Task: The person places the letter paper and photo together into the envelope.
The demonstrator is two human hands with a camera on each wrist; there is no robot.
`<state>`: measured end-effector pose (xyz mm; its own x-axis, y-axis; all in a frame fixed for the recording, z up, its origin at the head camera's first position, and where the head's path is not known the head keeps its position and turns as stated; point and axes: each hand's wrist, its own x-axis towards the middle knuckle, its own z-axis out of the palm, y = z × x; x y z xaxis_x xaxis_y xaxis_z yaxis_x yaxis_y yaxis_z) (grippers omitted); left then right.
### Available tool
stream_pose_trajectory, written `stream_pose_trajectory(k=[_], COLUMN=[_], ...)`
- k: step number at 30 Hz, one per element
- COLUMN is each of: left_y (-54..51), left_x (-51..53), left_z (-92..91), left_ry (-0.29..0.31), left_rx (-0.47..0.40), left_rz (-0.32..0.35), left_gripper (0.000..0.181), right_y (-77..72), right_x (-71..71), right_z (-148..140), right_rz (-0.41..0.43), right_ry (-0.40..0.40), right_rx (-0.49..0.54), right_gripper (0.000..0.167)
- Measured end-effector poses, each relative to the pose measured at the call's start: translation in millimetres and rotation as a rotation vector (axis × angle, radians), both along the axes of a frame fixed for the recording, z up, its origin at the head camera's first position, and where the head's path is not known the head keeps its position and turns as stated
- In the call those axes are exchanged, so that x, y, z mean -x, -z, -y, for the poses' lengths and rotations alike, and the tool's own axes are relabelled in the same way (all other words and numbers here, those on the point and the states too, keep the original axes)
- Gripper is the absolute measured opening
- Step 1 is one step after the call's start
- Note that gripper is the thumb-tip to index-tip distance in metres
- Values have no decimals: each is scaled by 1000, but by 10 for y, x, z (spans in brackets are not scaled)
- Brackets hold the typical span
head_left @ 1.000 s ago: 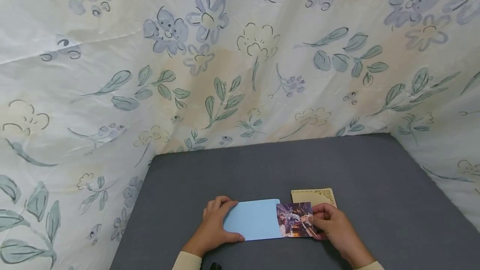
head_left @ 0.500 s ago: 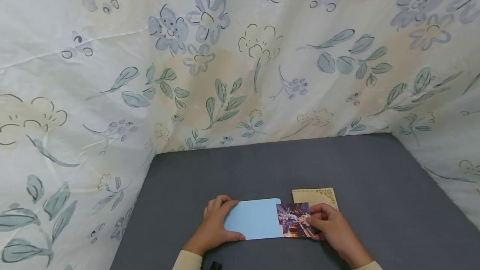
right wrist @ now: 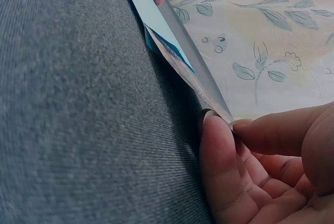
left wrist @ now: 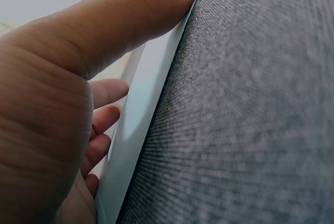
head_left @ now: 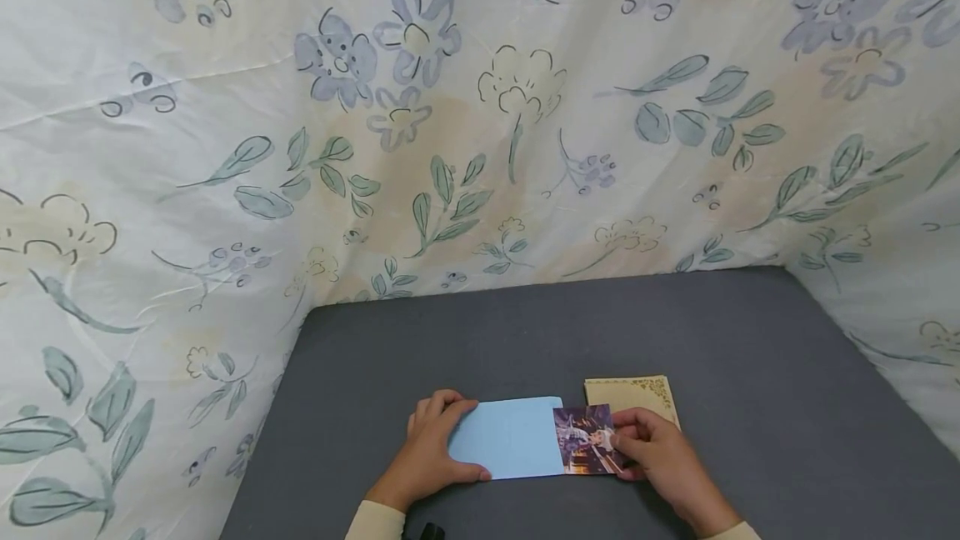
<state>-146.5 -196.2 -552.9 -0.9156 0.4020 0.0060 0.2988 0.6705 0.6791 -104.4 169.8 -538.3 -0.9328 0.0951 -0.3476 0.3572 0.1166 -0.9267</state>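
At the frame's lower centre, a spread left hand is resting on a pale-blue rectangular paper envelope — a right hand is pinching a purple-and-orange printed rectangular card, partway inside its right end.

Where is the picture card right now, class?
In the head view, the picture card sits low, right of centre, between the blue envelope, whose opening it enters, and the right hand, which pinches its right edge.
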Motion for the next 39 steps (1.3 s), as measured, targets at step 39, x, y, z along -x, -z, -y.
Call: stream_pose_trajectory(k=[39], left_y=[11], left_x=[47], left_z=[22], left_ry=[10], left_rx=[-23], left_rz=[-7], left_gripper=[96], right_y=[-45], right_x=[62], right_z=[177], right_rz=[-13], right_ry=[-45], right_rx=[3], right_gripper=[25])
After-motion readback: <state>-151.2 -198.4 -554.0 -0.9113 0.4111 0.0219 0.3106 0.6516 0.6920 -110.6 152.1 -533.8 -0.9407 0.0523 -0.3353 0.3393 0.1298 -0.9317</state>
